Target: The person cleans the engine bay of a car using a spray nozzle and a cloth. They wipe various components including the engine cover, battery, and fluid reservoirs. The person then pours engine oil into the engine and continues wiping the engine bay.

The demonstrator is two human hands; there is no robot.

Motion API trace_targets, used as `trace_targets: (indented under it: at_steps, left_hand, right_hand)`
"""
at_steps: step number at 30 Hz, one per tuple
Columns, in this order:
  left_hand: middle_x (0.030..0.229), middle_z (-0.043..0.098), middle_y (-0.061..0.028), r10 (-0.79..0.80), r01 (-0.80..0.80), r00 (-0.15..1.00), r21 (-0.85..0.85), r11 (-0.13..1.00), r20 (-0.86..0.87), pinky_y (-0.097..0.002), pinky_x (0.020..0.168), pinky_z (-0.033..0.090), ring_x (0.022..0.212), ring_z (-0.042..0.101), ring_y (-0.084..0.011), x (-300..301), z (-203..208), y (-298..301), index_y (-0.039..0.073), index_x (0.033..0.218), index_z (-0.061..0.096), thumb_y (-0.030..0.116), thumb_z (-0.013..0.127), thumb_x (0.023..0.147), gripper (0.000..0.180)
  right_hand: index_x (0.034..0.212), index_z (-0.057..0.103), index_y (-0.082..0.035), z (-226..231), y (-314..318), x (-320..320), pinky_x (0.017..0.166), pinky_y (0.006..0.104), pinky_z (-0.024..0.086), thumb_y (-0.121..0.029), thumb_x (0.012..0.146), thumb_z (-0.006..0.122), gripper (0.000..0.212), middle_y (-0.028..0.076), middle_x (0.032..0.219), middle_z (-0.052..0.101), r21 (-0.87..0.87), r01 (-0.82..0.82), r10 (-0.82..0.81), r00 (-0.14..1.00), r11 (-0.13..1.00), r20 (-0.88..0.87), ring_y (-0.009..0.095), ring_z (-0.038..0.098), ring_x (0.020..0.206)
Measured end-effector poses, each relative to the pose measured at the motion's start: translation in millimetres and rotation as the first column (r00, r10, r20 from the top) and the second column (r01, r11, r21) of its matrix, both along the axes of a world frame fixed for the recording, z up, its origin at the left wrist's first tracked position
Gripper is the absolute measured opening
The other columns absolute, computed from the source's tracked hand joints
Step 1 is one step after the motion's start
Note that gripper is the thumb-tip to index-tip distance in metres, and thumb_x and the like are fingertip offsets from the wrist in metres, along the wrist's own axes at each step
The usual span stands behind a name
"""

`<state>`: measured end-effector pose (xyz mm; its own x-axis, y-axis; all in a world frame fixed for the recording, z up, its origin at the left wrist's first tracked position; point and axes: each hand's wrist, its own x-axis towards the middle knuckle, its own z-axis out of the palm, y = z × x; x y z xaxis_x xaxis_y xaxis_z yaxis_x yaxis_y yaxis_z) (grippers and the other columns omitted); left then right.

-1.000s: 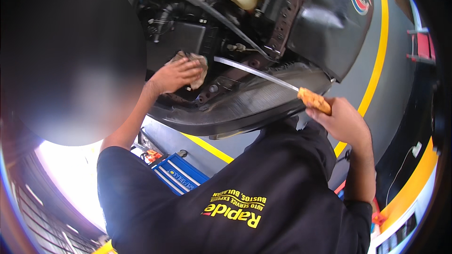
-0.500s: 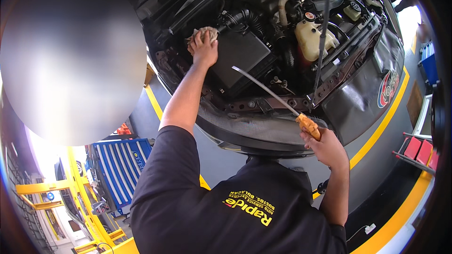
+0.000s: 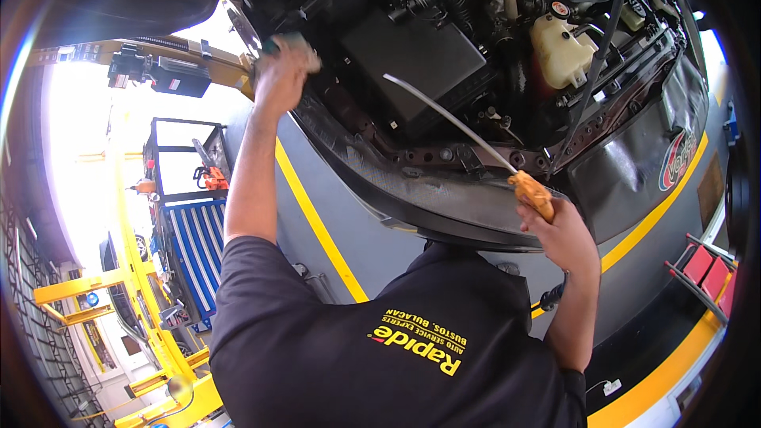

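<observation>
My left hand (image 3: 279,83) is at the car's left fender edge, smeared by motion, with a crumpled cloth rag (image 3: 307,52) in its fingers. My right hand (image 3: 567,235) grips an orange-handled tool (image 3: 533,193) in front of the bumper. A long, thin metal tube (image 3: 456,124) runs from the handle up and left, its bent tip over the front of a flat black box (image 3: 414,59) in the engine bay. It looks like an air blow gun; no hose shows. The pale reservoir tank (image 3: 561,54) stands to the right of that box.
A dark prop rod (image 3: 609,40) rises across the bay's right side. Covers (image 3: 634,158) drape the front bumper. A blue-and-white striped panel (image 3: 194,246) and yellow lift frame (image 3: 131,285) stand at left. A red padded stool (image 3: 701,261) is at right.
My left hand has moved left with the rag, off the black box's corner to the fender edge. The view has shifted, and the right hand still holds the tool.
</observation>
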<state>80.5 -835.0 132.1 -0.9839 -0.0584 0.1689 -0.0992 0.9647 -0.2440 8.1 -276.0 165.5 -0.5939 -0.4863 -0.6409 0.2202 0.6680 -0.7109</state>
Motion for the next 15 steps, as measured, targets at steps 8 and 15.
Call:
trace_targets:
  at_steps: [8,15]
  left_hand:
    - [0.139,0.058,-0.0107,-0.108,0.075,0.986,0.247,0.966,0.126,-0.0528,0.116,0.034,0.137,0.047,-0.0343,56.3,-19.3,44.3,0.013,0.126,0.068,0.011,0.058,0.098,0.03]
    - [0.117,0.058,-0.0164,0.074,-0.047,0.899,0.075,0.996,-0.432,-0.0521,0.1,0.047,0.118,0.056,-0.0344,-54.3,-34.3,-18.6,0.01,0.122,0.066,0.016,0.056,0.101,0.025]
  right_hand:
    - [0.104,0.072,0.003,-8.7,-29.4,7.6,0.071,0.0367,0.052,-0.034,0.095,0.073,0.039,0.012,0.079,0.07,-0.007,-0.168,0.167,0.983,0.986,-0.081,0.023,0.066,0.073]
    - [0.106,0.073,0.001,-4.7,-46.9,0.7,0.077,0.0426,0.054,-0.044,0.093,0.072,0.046,0.022,0.086,0.073,0.041,-0.164,0.167,0.981,0.986,-0.102,0.038,0.071,0.081]
